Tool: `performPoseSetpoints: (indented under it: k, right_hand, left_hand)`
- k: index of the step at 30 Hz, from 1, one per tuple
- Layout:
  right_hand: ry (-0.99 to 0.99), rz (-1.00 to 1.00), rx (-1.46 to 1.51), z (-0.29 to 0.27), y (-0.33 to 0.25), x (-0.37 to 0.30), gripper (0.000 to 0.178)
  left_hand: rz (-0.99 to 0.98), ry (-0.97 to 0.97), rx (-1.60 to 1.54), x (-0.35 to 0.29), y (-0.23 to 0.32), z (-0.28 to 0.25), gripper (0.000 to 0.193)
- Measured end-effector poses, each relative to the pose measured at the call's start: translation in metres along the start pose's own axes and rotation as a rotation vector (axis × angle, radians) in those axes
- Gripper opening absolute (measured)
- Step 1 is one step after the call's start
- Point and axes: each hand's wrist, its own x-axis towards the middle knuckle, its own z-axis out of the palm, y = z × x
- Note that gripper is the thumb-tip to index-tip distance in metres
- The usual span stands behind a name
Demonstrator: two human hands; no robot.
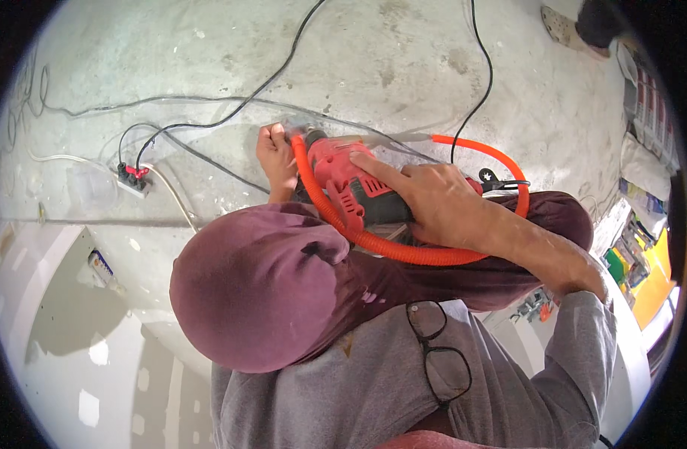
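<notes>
Lying across my lap, a red and black power drill (pixel 339 176) points its metal chuck (pixel 312 135) toward the upper left. My right hand (pixel 444 198) wraps over the drill's rear, its forefinger stretched along the red housing. Beside the chuck, my left hand (pixel 277 157) is closed with bent fingers; whatever they pinch is hidden. An orange corrugated hose (pixel 433 253) passes right by the left fingers, runs down along the drill, under my right wrist and loops back up. Its far end joins a grey section (pixel 403 138) behind the drill.
Black cables (pixel 238 101) trail over the concrete floor (pixel 388 60) to a socket block (pixel 134 179) with a red plug part. Glasses (pixel 440 352) hang from my grey shirt. Another person's shoe (pixel 560 28) is at the upper right. Tools and packages (pixel 635 258) crowd the right edge.
</notes>
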Motion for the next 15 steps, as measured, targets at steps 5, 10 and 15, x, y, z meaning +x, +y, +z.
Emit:
performPoseSetpoints:
  k: [5,10,15]
  right_hand:
    - [-0.06,-0.014,-0.082,-0.004,-0.004,0.0,0.107]
    - [-0.053,0.051,0.034,-0.008,-0.005,0.004,0.108]
    - [-0.011,-0.003,-0.003,-0.004,-0.003,0.003,0.107]
  left_hand:
    - [0.001,0.017,0.066,-0.002,0.006,0.002,0.024]
    - [0.019,0.008,0.095,-0.002,0.008,0.004,0.024]
    - [0.032,0.02,0.041,0.002,-0.003,-0.002,0.024]
